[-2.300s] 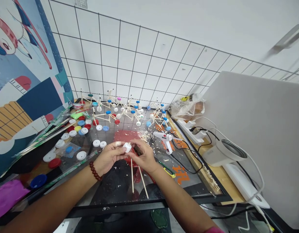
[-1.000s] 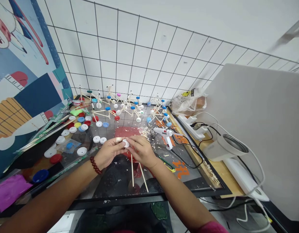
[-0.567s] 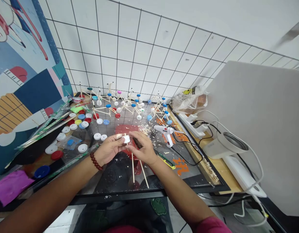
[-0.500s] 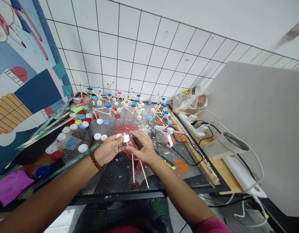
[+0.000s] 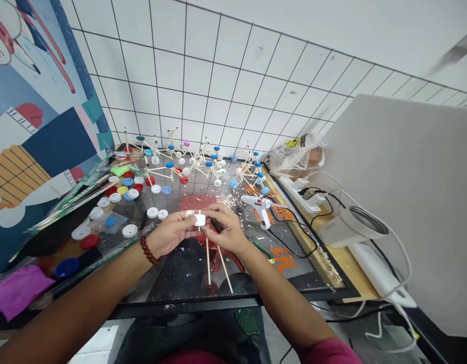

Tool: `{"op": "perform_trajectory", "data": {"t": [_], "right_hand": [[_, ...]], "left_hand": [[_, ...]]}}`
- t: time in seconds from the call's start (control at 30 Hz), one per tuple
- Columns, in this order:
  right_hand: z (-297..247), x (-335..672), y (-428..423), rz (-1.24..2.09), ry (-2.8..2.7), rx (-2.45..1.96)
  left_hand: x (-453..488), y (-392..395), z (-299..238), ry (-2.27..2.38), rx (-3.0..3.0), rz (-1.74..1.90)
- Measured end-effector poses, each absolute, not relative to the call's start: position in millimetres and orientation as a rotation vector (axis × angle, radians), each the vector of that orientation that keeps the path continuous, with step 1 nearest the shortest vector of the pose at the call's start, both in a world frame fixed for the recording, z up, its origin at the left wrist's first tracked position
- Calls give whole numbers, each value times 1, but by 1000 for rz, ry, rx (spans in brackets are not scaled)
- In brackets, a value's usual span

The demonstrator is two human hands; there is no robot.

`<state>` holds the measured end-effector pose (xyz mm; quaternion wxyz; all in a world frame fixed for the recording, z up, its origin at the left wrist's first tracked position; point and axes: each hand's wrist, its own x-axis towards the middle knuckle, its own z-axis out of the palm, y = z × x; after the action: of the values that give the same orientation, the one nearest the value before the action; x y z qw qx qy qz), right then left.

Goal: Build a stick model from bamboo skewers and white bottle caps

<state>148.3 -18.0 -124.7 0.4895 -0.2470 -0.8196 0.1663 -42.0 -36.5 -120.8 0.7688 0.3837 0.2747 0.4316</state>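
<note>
My left hand (image 5: 172, 231) is closed on a white bottle cap (image 5: 199, 220), thumb and fingers pinching its left side. A short thin wooden stick (image 5: 199, 229) pokes out above and below the cap. From the other side, the fingertips of my right hand (image 5: 228, 231) press together against the cap's right edge, partly hiding what lies between them. Below my hands, two long wooden sticks (image 5: 208, 268) lie on the dark tabletop. A red-handled tool (image 5: 237, 260) shows partly under my right wrist.
Bottle caps (image 5: 129, 231) in several colours spread over the left side. Stick-and-cap models (image 5: 173, 167) stand along the back. At right lie a white glue gun (image 5: 258, 207) with its cable, a power strip (image 5: 301, 196) and a pale round container (image 5: 351, 227). Wood scraps litter the middle.
The cap in my left hand has shifted slightly right and down. My right fingers, a little apart from the cap before, have come against its edge.
</note>
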Motion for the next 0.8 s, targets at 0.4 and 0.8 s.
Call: {"op": "perform_trajectory", "data": {"t": [0.4,0.8], "right_hand": [[-119,151,-19,309,-1967,-623],[-120,149,-22,280,-1929,-549]], "left_hand": [[-38,-41,-124,826,1318,1304],[-36,-47,-113,865,1348,1373]]}}
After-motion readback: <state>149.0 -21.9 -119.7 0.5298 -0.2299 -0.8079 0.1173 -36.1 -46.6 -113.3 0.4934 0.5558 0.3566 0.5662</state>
